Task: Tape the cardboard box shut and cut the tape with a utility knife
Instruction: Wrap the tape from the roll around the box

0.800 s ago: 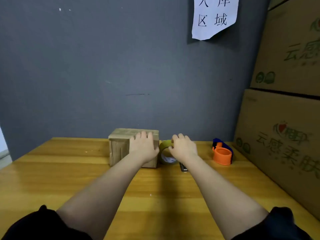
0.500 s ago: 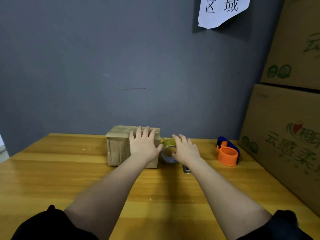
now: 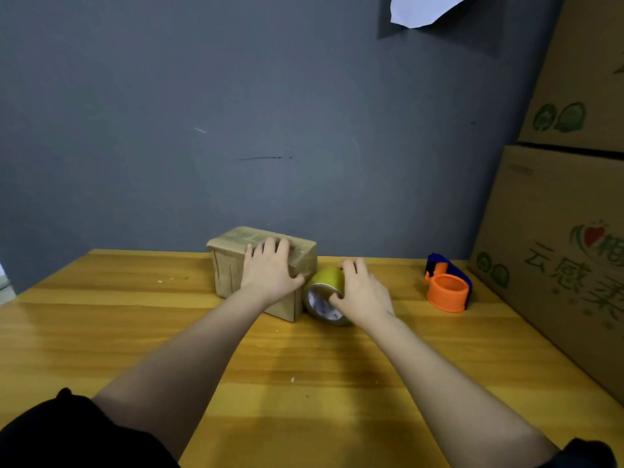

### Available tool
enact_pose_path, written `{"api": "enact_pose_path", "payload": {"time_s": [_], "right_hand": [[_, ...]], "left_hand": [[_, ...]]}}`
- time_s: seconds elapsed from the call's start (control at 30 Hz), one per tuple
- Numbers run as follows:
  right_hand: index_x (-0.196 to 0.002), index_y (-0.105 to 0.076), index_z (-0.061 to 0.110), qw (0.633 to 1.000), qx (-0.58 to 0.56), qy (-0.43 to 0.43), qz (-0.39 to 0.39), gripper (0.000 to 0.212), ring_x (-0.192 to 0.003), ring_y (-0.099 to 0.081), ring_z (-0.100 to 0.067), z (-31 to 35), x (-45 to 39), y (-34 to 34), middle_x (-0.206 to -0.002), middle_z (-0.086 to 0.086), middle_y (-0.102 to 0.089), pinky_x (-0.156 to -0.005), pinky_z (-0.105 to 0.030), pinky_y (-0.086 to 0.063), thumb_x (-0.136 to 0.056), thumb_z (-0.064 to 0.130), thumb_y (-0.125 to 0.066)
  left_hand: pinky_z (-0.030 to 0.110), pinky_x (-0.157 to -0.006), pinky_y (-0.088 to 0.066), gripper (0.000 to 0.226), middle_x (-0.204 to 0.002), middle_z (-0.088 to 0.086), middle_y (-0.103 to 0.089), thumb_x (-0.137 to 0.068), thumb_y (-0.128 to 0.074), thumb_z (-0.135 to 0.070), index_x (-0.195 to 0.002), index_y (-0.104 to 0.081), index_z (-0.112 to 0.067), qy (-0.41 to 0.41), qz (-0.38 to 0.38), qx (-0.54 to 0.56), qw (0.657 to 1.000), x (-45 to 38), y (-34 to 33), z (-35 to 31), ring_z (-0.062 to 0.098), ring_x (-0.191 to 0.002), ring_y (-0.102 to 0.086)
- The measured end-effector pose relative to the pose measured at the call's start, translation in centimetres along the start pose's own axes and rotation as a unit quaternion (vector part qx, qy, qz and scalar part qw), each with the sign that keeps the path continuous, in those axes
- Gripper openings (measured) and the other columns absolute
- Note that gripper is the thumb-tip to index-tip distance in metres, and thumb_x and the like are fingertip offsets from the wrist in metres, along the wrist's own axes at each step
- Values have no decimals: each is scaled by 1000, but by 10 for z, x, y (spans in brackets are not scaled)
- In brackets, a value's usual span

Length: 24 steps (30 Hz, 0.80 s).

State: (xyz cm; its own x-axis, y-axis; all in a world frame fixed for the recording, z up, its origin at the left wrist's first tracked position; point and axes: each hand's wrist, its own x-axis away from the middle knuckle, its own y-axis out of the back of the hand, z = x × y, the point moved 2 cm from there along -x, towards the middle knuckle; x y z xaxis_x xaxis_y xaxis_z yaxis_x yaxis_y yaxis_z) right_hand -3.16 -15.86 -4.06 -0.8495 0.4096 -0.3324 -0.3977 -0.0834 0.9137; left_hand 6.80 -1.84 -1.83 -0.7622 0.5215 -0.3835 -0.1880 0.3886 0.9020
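A small brown cardboard box (image 3: 229,265) stands near the far edge of the wooden table (image 3: 101,332), turned at an angle. My left hand (image 3: 270,275) grips its right top corner, fingers over the top and thumb on the near side. Right beside the box lies a yellow tape roll (image 3: 324,292) on its side, its core facing me. My right hand (image 3: 361,292) holds the roll, fingers curled over its top and thumb at the core. The utility knife seen earlier is hidden under my right hand.
An orange and blue tape dispenser (image 3: 447,288) sits at the right on the table. Large printed cartons (image 3: 557,231) are stacked along the right side. A grey wall (image 3: 236,130) closes the back, with a white paper sheet (image 3: 422,8) hanging on it.
My left hand has turned the box so its right corner points toward me. My right hand has closed on the tape roll, which now shows more. The camera has moved closer.
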Motion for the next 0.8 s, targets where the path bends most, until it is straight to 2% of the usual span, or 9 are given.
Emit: {"api": "enact_pose_path", "payload": {"time_s": [0.1, 0.2, 0.27, 0.33, 0.47, 0.67, 0.8], "right_hand": [[-128, -38, 23, 1000, -17, 14, -11, 55, -112, -53, -27, 4, 14, 1, -127, -4, -43, -81, -36, -47, -81, 41, -61], [-131, -35, 24, 999, -32, 23, -5, 59, -114, -53, -25, 10, 25, 2, -129, -3, -47, -85, -38, -48, -81, 45, -59], [-134, -31, 26, 999, -42, 26, 5, 61, -115, -54, -26, 17, 32, 4, -127, -5, -55, -86, -38, -48, -83, 47, -56], [-136, -27, 26, 998, -38, 39, 8, 61, -110, -57, -27, 25, 39, 5, -117, -7, -62, -79, -36, -49, -85, 49, -52], [-130, -30, 25, 998, -34, 49, -4, 58, -96, -62, -25, 39, 55, 8, -105, -5, -66, -72, -36, -53, -84, 55, -51], [-125, -27, 26, 998, -58, 39, -5, 59, -89, -66, -28, 55, 82, 8, -101, -4, -67, -69, -34, -50, -82, 61, -50], [-122, -26, 27, 995, -99, 18, 5, 61, -95, -66, -32, 62, 97, 7, -107, -4, -67, -67, -33, -44, -81, 64, -51]], "left_hand": [[46, -118, -12, 64, -132, 11, -40, -77, -61, -42, -133, -40, -20, -18, 10, 57, 998, -1, 0, 10, 31, -128, -39], [45, -115, -23, 62, -135, 8, -43, -78, -65, -37, -134, -44, -21, -48, 17, 97, 994, -4, 0, 20, 30, -131, -36], [43, -115, -23, 63, -140, 7, -46, -79, -68, -30, -136, -45, -21, -81, 25, 128, 988, -5, 3, 24, 28, -137, -33], [36, -117, -22, 64, -144, 7, -45, -79, -72, -23, -137, -45, -18, -110, 44, 160, 980, -3, 8, 26, 24, -138, -33], [22, -110, -23, 65, -147, 0, -42, -80, -72, -15, -139, -45, -19, -142, 107, 201, 963, 0, 18, 30, 15, -138, -33], [19, -111, -26, 69, -147, -4, -41, -76, -75, -5, -136, -48, -21, -178, 161, 235, 942, 5, 28, 30, 5, -135, -33], [23, -114, -25, 70, -148, -7, -38, -76, -74, -4, -136, -47, -27, -196, 188, 239, 932, 12, 32, 27, 5, -137, -31]]}}
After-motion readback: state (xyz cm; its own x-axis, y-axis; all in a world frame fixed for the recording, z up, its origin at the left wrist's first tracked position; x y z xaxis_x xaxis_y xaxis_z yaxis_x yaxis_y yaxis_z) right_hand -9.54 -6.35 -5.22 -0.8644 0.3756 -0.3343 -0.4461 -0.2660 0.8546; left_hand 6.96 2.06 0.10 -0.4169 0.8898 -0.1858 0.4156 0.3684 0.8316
